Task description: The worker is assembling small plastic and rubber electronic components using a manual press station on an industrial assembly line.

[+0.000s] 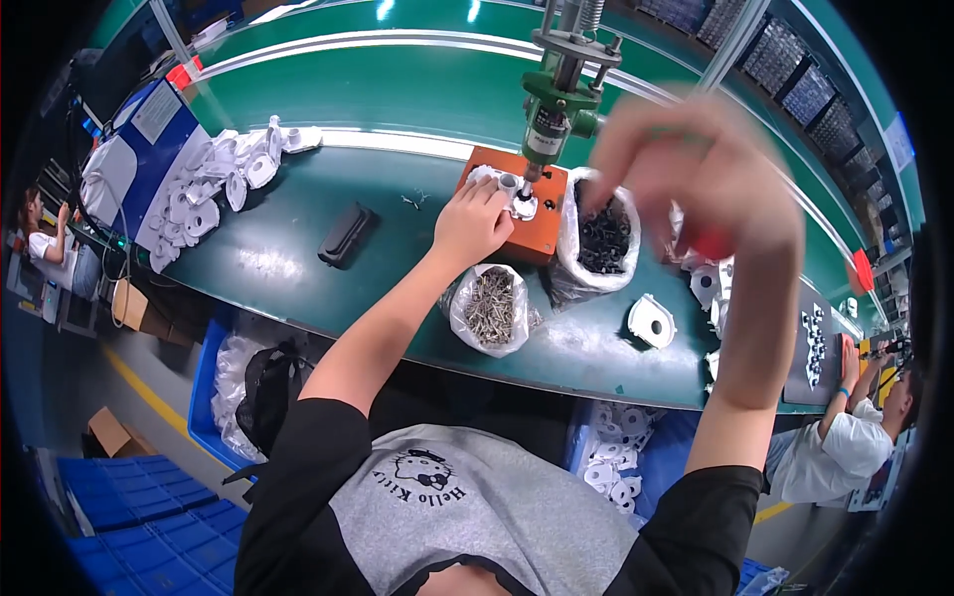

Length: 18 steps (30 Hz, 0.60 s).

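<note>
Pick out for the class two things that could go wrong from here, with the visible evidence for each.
1. Pinching: the left hand is on the white part, close beside the press tip, so a downstroke might catch it.
2. Spilling: the open pin bag stands near the front edge of the table; a passing forearm could knock it over.

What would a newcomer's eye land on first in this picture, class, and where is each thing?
First, the right hand, blurred and raised at the upper right. Next, the green press at top centre, above an orange block where the left hand touches a white part. Then two open bags by the block: black pieces to its right, metal pieces nearer the person.
</note>
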Available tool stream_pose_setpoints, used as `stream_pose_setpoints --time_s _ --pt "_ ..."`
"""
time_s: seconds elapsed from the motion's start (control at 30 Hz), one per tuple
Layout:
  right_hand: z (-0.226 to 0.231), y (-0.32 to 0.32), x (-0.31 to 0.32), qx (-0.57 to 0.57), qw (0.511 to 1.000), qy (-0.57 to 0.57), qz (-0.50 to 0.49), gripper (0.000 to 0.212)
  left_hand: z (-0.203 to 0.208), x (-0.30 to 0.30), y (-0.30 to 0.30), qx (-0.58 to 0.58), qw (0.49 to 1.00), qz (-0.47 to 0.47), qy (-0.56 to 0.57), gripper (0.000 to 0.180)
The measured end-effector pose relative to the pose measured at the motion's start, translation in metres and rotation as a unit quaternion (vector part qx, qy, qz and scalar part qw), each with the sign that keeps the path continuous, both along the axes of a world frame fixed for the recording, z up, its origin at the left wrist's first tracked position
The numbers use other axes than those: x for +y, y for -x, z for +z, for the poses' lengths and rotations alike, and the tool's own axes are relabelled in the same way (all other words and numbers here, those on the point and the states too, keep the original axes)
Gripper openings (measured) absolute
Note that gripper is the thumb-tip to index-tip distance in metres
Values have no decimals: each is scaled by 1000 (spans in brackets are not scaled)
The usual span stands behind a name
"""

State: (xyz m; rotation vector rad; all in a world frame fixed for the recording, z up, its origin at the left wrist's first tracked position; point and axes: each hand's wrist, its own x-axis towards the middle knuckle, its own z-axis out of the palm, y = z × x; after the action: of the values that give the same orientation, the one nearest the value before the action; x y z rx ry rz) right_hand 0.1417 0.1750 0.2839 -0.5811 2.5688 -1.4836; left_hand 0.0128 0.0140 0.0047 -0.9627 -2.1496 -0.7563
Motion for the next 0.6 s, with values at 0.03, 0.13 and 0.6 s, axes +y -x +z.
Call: stream_pose_setpoints --time_s 0.03,0.13,0.6 --pt "11 24 30 136 966 106 193 34 4 3 -2 13 1000 1 -1 13" --pt "36 34 50 168 965 196 48 22 -2 15 2 21 1000 -13 -7 14" --pt "-167 44 151 40 942 235 -237 42 13 3 2 -242 964 8 -107 45"
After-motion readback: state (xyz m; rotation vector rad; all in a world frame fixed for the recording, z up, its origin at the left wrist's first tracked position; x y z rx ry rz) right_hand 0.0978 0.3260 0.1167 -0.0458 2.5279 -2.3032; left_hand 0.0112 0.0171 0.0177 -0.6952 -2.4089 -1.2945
